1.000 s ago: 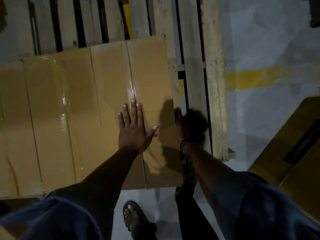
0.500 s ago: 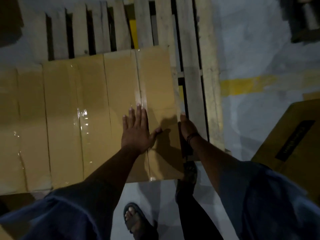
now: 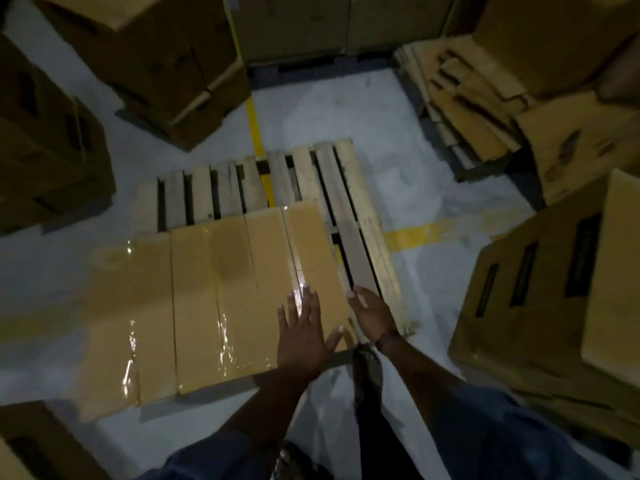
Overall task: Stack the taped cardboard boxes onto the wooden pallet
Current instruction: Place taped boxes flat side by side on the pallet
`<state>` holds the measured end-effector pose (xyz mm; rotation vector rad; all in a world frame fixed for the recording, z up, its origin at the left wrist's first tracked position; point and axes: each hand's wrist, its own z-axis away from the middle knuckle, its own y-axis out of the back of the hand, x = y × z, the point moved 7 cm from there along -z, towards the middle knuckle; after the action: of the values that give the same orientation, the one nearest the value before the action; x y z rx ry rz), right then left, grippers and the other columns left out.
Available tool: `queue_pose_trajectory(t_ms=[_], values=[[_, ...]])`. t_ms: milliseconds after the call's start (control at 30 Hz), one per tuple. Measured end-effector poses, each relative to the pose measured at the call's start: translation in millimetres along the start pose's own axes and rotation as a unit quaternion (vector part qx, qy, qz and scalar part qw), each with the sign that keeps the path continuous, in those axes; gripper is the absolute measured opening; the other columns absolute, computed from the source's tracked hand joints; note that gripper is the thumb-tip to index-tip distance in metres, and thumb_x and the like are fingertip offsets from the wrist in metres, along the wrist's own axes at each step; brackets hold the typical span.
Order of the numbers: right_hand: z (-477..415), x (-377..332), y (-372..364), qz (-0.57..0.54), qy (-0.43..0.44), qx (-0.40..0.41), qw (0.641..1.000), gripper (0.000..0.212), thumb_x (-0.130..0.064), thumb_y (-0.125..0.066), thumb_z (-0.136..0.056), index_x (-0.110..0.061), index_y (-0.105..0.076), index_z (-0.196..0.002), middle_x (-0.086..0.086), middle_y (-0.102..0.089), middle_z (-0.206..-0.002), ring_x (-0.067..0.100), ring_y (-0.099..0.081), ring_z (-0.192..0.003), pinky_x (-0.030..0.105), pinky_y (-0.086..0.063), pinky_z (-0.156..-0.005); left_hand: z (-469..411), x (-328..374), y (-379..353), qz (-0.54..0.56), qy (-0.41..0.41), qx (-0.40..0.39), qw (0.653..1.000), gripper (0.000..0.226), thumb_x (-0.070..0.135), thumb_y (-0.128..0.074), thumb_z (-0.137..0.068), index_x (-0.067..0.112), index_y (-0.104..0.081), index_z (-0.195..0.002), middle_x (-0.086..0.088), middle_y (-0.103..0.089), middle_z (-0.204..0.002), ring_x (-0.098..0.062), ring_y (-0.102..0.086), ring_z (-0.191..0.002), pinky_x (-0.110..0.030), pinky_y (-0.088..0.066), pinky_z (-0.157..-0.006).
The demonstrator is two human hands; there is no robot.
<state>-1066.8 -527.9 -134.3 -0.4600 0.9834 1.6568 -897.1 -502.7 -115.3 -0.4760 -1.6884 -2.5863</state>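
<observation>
Nearest, on the near side of the wooden pallet (image 3: 349,202), a foot in a sandal (image 3: 291,459) shows dimly. The left hand (image 3: 301,327) lies flat, fingers straight and spread, on top of the rightmost taped cardboard box (image 3: 311,244), at the box's near end. The right hand (image 3: 372,315) is just beside this box's right side, above the pallet's bare slats. Its fingers are relaxed and apart and hold nothing; I cannot tell whether it touches the box. The row of taped cardboard boxes (image 3: 214,299) sits side by side on the pallet's near half, and the far half is bare slats. A yellow floor line (image 3: 258,133) runs away beyond the pallet. Stacked cardboard boxes (image 3: 166,64) stand far left of the pallet, and flattened cardboard (image 3: 464,109) lies far right.
</observation>
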Motion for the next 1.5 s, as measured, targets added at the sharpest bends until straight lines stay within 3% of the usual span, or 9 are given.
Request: queue_pose_trajectory(t_ms=[200,500,633,800,933,1067,1133,1267,1500], values=[[114.3,-7.8,25.9,-0.029,0.033,0.051,0.998,0.046,-0.034,-0.063,-0.100,-0.013,-0.058,-0.140,0.003,-0.054,-0.147,0.022,-0.049,-0.137,0.028,-0.037,-0.111,93.5,39.9,30.0,-0.051,-0.109,-0.006,0.993,0.096,0.080,-0.005,-0.097,0.013,-0.006,-0.166,-0.007,0.016,-0.171,-0.040,0.015,-0.157,-0.058,0.009,-0.123],[202.9,5.2,144.8,-0.022,0.064,0.192,0.979,0.040,-0.026,-0.068,-0.097,-0.012,-0.063,-0.134,0.009,-0.058,-0.144,0.029,-0.053,-0.131,0.039,-0.044,-0.110,152.5,118.6,68.6,-0.070,-0.140,-0.003,0.988,0.105,0.086,0.004,-0.086,0.017,0.012,-0.164,-0.002,0.032,-0.167,-0.038,0.025,-0.154,-0.057,0.015,-0.123],[224.7,28.2,197.8,-0.012,0.077,0.210,0.975,0.040,-0.024,-0.069,-0.096,-0.012,-0.063,-0.134,0.008,-0.058,-0.142,0.028,-0.053,-0.132,0.041,-0.043,-0.110,152.9,175.4,74.6,-0.063,-0.158,0.010,0.985,0.099,0.083,-0.013,-0.095,0.017,0.011,-0.165,-0.003,0.030,-0.168,-0.038,0.023,-0.155,-0.057,0.013,-0.124],[256.3,73.7,277.8,0.002,0.075,0.222,0.972,0.041,-0.024,-0.067,-0.097,-0.013,-0.060,-0.136,0.006,-0.054,-0.144,0.023,-0.049,-0.135,0.029,-0.036,-0.112,157.0,263.8,58.7,-0.033,-0.173,-0.009,0.984,0.115,0.092,0.010,-0.077,0.019,0.010,-0.165,-0.003,0.027,-0.169,-0.037,0.022,-0.156,-0.058,0.013,-0.124],[274.0,119.7,351.3,-0.005,0.051,0.246,0.968,0.044,-0.023,-0.067,-0.095,-0.010,-0.057,-0.137,0.005,-0.053,-0.143,0.026,-0.055,-0.128,0.035,-0.045,-0.108,166.7,336.6,34.9,-0.018,-0.197,-0.018,0.980,0.097,0.083,-0.016,-0.095,0.021,0.011,-0.165,0.000,0.028,-0.169,-0.035,0.023,-0.156,-0.056,0.014,-0.124],[287.6,158.5,412.5,-0.017,0.023,0.276,0.961,0.042,-0.015,-0.065,-0.094,-0.010,-0.060,-0.135,0.005,-0.051,-0.144,0.028,-0.059,-0.124,0.034,-0.047,-0.105,167.1,394.1,21.6,-0.037,-0.217,-0.031,0.975,0.095,0.080,-0.018,-0.097,0.020,0.013,-0.164,-0.001,0.029,-0.168,-0.036,0.025,-0.155,-0.058,0.013,-0.124],[288.0,172.5,430.4,-0.027,0.019,0.282,0.959,0.042,-0.016,-0.064,-0.094,-0.010,-0.059,-0.136,0.007,-0.051,-0.146,0.030,-0.059,-0.125,0.042,-0.048,-0.107,162.2,415.7,19.5,-0.050,-0.226,-0.032,0.972,0.094,0.079,-0.018,-0.098,0.020,0.012,-0.165,-0.003,0.029,-0.168,-0.038,0.024,-0.155,-0.058,0.013,-0.124],[280.2,185.3,457.1,-0.025,-0.002,0.311,0.950,0.041,-0.022,-0.064,-0.098,-0.009,-0.059,-0.137,0.008,-0.052,-0.145,0.029,-0.060,-0.120,0.032,-0.047,-0.103,139.7,449.3,16.9,-0.063,-0.239,-0.045,0.968,0.099,0.082,-0.011,-0.094,0.018,0.012,-0.164,-0.004,0.028,-0.168,-0.040,0.024,-0.154,-0.060,0.010,-0.124],[236.8,188.6,504.3,0.006,-0.026,0.342,0.939,0.044,-0.027,-0.064,-0.098,-0.009,-0.059,-0.138,0.010,-0.051,-0.146,0.029,-0.050,-0.133,0.035,-0.041,-0.110,61.3,507.7,10.2,-0.095,-0.287,-0.058,0.952,0.098,0.082,-0.014,-0.095,0.018,0.011,-0.165,-0.007,0.023,-0.170,-0.042,0.020,-0.155,-0.062,0.010,-0.123]])
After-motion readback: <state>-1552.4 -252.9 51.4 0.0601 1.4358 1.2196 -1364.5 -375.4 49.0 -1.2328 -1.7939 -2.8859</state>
